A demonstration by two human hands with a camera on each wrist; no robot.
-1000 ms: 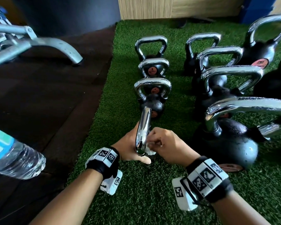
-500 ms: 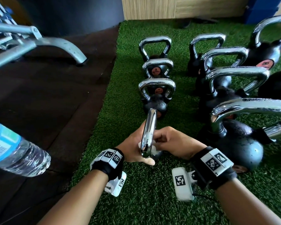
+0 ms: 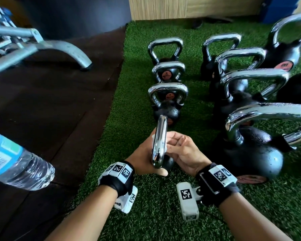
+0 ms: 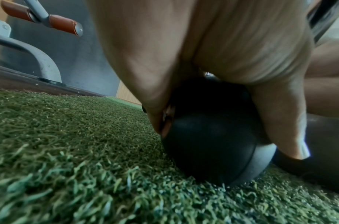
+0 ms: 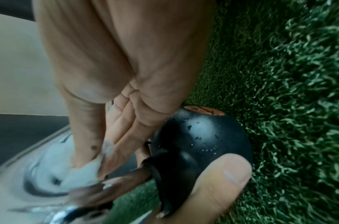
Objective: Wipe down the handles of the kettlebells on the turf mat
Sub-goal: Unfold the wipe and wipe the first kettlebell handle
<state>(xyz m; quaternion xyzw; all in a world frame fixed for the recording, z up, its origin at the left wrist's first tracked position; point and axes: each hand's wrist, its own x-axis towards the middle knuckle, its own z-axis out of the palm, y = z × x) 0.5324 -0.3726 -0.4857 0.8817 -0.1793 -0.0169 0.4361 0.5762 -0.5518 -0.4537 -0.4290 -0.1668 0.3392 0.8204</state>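
Observation:
The nearest small black kettlebell [image 3: 167, 165] stands on the green turf mat [image 3: 146, 214], its chrome handle [image 3: 159, 140] edge-on to me. My left hand [image 3: 144, 153] grips its round body [image 4: 209, 144] from the left, thumb across the front [image 5: 222, 178]. My right hand [image 3: 179, 148] pinches a white wipe [image 5: 78, 171] and presses it against the right side of the handle [image 5: 21, 174]. The wipe [image 3: 165, 148] shows only as a small white edge in the head view.
Several more chrome-handled kettlebells stand in rows ahead [image 3: 168, 94] and to the right [image 3: 254, 153]. A clear water bottle [image 3: 16, 164] juts in at the left. A grey metal bench leg [image 3: 59, 47] rests on the dark rubber floor [image 3: 50, 101].
My right hand has turned so its curled fingers face me, and it has slid the wipe a little higher on the handle. The left hand keeps its grip on the ball.

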